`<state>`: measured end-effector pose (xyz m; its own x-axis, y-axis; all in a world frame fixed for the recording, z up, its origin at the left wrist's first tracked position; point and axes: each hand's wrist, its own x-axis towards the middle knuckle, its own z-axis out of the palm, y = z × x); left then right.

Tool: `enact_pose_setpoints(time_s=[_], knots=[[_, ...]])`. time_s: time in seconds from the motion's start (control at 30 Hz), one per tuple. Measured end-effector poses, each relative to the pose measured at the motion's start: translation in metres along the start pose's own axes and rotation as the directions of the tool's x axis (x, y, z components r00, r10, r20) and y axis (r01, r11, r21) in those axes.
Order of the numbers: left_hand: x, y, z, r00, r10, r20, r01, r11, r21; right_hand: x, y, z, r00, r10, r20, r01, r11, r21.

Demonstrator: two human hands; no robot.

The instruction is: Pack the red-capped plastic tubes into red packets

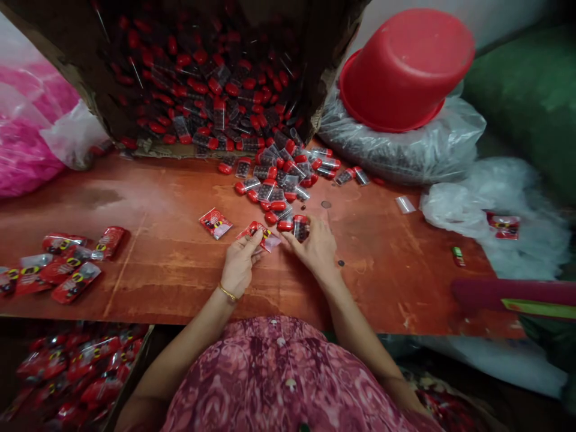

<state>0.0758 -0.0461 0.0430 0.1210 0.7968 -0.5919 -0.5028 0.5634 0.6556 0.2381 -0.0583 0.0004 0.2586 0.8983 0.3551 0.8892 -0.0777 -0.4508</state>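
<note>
Pinching red packet (266, 237) with left hand (237, 265), thumb on top, with long axis slanted down toward right hand (320, 247), pale end facing right. With right grip curled about a bead-filled tube (300, 229), just past that end, at near edge of tube pile (272, 186) on surface (171, 198); nearer right hand than left. Cannot tell if clamped or merely touched. Posed with wrists angled inward, right palm down.
</note>
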Motion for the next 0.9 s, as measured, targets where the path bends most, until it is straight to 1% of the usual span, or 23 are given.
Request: enact_pose_setpoints(time_s=[0.07,0.13,0.17,0.23,0.27,0.3,0.33,0.4,0.43,0.47,0.57,0.63,0.7,0.73,0.8,0.83,0.9], knots=[[0.001,0.003,0.001,1.000,-0.023,0.006,0.023,1.000,-0.010,0.004,0.011,0.003,0.999,-0.026,0.036,0.030,0.992,-0.126],[0.001,0.006,0.001,0.999,-0.033,0.011,0.034,0.999,-0.028,0.003,0.018,0.002,0.997,-0.031,0.071,0.040,0.991,-0.124],[0.001,0.007,0.000,0.999,-0.034,0.012,0.035,0.999,-0.037,0.000,0.020,-0.001,0.996,-0.019,0.084,0.025,0.997,-0.075],[0.001,0.008,0.000,0.999,-0.036,0.010,0.036,0.998,-0.048,-0.009,0.021,-0.012,0.992,0.034,0.119,-0.051,0.990,0.134],[0.001,0.008,-0.001,0.999,-0.037,0.010,0.037,0.998,-0.047,-0.014,0.019,-0.020,0.985,0.072,0.158,-0.114,0.955,0.273],[0.001,0.008,-0.001,0.999,-0.039,0.012,0.039,0.998,-0.040,-0.019,0.015,-0.028,0.971,0.107,0.213,-0.188,0.891,0.414],[0.001,0.008,-0.001,0.999,-0.043,0.016,0.044,0.999,-0.027,-0.025,0.010,-0.037,0.950,0.127,0.287,-0.267,0.806,0.528],[0.000,0.007,0.000,0.998,-0.049,0.031,0.049,0.999,0.004,-0.032,-0.003,-0.052,0.898,0.118,0.424,-0.393,0.650,0.650],[-0.001,0.007,0.000,0.998,-0.050,0.042,0.049,0.999,0.020,-0.035,-0.010,-0.057,0.878,0.103,0.467,-0.429,0.599,0.676],[-0.002,0.006,0.001,0.997,-0.050,0.054,0.048,0.998,0.037,-0.036,-0.017,-0.061,0.865,0.088,0.493,-0.451,0.567,0.689],[-0.005,0.003,0.002,0.996,-0.019,0.083,0.012,0.996,0.094,-0.033,-0.031,-0.063,0.843,0.069,0.533,-0.483,0.531,0.696],[-0.006,0.002,0.000,0.995,0.030,0.095,-0.042,0.991,0.125,-0.030,-0.035,-0.061,0.813,0.076,0.578,-0.531,0.505,0.680],[-0.006,0.001,-0.002,0.988,0.103,0.117,-0.120,0.981,0.152,-0.029,-0.035,-0.057,0.772,0.084,0.630,-0.592,0.454,0.666],[-0.006,0.001,-0.003,0.981,0.139,0.133,-0.160,0.974,0.162,-0.029,-0.035,-0.056,0.761,0.087,0.643,-0.612,0.427,0.666],[-0.007,0.001,-0.003,0.970,0.183,0.157,-0.209,0.963,0.168,-0.029,-0.035,-0.053,0.766,0.104,0.635,-0.619,0.389,0.683],[-0.007,0.001,-0.003,0.969,0.184,0.163,-0.210,0.965,0.158,-0.030,-0.035,-0.052,0.776,0.113,0.620,-0.610,0.381,0.694],[-0.008,0.000,0.000,0.975,0.151,0.162,-0.170,0.979,0.115,-0.032,-0.037,-0.049,0.791,0.119,0.600,-0.593,0.386,0.706]])
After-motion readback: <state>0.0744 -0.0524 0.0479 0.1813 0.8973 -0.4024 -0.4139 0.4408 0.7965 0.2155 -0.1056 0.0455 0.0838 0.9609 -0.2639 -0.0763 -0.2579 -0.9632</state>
